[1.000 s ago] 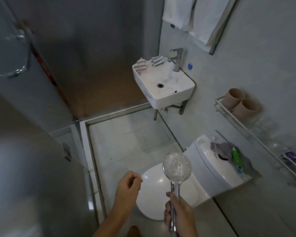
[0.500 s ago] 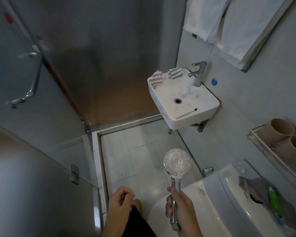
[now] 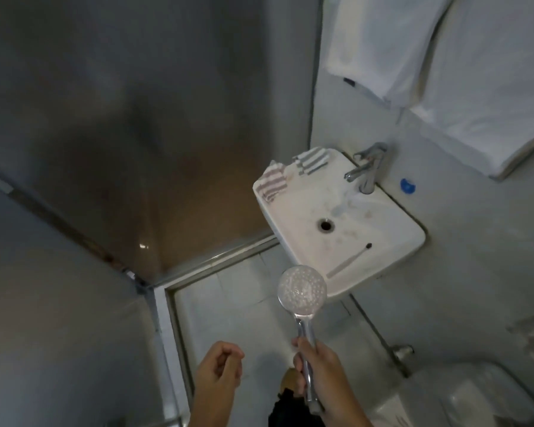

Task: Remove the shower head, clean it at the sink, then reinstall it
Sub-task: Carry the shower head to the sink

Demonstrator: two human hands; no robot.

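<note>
Head view: right hand grasps the chrome handle of the round silver shower head, fingers wrapped round the handle. Head is held upright, nozzle face toward the camera, its disc overlapping the near front corner of the white square wall-mounted ceramic sink. Left hand holds nothing, fingers loosely curled, beside the right hand over the pale tiled floor. In the sink: a thin grey toothbrush lies near the front rim, two striped folded cloths sit at the back left corner, chrome tap at the back. White towels hang on the wall above. Frosted shower door to the left.
</note>
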